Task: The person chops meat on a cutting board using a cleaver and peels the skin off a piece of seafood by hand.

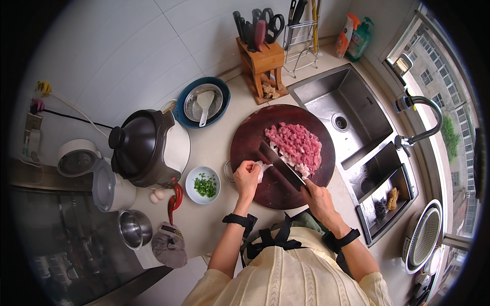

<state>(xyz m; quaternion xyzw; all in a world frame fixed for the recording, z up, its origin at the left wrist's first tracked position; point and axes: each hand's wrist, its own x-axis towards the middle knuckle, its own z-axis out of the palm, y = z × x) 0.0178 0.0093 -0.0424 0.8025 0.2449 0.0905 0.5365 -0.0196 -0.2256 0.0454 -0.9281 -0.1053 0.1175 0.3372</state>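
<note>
A round dark wooden cutting board (250,130) lies on the counter in front of me. Diced raw meat (294,143) is heaped on its upper right part. My right hand (319,202) grips the handle of a cleaver (281,164), whose blade lies along the lower left edge of the heap, beside paler bits. At the board's left side, my left hand (247,178) pinches a pale piece of meat or fat (262,170). A bowl of chopped green onion (205,185) stands left of the board.
Behind the board are a wooden knife block (262,57) and a blue basin (183,114). A rice cooker (147,149), eggs (157,196), red chili peppers (178,197) and a steel bowl (134,229) are on the left. The steel sink (344,95) and faucet (425,134) lie right.
</note>
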